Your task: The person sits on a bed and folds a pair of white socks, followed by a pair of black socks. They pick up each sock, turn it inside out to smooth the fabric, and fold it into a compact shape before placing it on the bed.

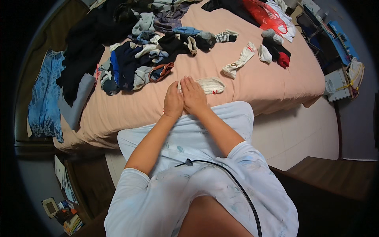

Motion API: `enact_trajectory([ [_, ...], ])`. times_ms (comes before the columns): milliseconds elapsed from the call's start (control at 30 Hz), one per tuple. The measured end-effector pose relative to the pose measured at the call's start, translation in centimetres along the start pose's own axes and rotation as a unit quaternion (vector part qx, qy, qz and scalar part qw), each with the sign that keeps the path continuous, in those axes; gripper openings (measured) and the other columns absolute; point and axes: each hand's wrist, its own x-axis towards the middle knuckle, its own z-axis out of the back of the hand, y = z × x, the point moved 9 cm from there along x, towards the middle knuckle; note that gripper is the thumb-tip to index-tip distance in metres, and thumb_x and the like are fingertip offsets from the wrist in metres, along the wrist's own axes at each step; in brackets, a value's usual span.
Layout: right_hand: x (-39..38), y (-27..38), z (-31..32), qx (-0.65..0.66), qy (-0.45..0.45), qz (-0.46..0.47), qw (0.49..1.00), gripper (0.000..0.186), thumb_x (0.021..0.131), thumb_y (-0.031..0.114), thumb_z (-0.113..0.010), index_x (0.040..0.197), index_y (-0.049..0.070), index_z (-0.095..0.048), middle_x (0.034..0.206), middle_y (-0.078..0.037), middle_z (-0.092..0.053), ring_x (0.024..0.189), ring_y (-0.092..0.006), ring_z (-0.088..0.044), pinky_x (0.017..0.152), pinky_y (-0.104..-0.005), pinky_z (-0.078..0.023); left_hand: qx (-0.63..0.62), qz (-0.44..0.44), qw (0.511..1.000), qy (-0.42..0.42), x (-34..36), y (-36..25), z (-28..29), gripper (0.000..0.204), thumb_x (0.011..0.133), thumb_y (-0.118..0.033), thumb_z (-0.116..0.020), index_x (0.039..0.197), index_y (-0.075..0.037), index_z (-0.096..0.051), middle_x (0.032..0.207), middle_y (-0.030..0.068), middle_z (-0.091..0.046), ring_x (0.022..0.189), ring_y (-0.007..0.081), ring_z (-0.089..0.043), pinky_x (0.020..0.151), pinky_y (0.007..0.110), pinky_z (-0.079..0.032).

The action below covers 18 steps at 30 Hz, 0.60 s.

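- White sock (pixel 210 85) lying flat on the pink bed (pixel 252 85), near its front edge.
- Left hand (pixel 173 100) and right hand (pixel 193 96) pressing side by side on sock's left end, fingers extended, gripping nothing.
- Dark clothes pile (pixel 130 59) sitting beyond, to the left.

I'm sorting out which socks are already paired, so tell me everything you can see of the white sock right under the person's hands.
The white sock lies flat on the pinkish-tan bed sheet, near the bed's front edge. It looks like soft knit cotton, short, with small red marks near one end. Its right part sticks out past the right hand; both hands, the left hand beside the right, press flat over its left part, hiding it. Whether it is one sock or a stacked pair cannot be told. It lies apart from the other socks.
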Motion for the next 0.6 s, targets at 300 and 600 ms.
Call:
enact_trajectory([
  [300, -1.6, -8.7, 0.8, -0.094, 0.163, -0.171, 0.967, 0.071, 0.094, 0.052, -0.031, 0.147, 0.005, -0.025, 0.153, -0.017, -0.021, 0.143, -0.0292, -0.015, 0.114, -0.0447, -0.014, 0.318, -0.142, 0.921, 0.175, -0.4, -0.9, -0.2, 0.061, 0.091, -0.044, -0.046, 0.138, -0.005, -0.042, 0.145, 0.0194, -0.036, 0.137, 0.0326, -0.030, 0.110, 0.052, -0.020],
  [600, -1.3, -10.5, 0.6, -0.070, 0.163, -0.153, 0.972, 0.067, 0.093, 0.051, -0.035, 0.145, 0.009, -0.031, 0.151, -0.018, -0.024, 0.141, -0.0318, -0.019, 0.111, -0.0500, -0.018, 0.250, -0.016, 0.967, 0.039, -0.4, 0.6, 2.5, 0.061, 0.083, -0.042, -0.060, 0.123, 0.002, -0.051, 0.135, 0.0236, -0.041, 0.126, 0.0385, -0.037, 0.106, 0.050, -0.026],
])
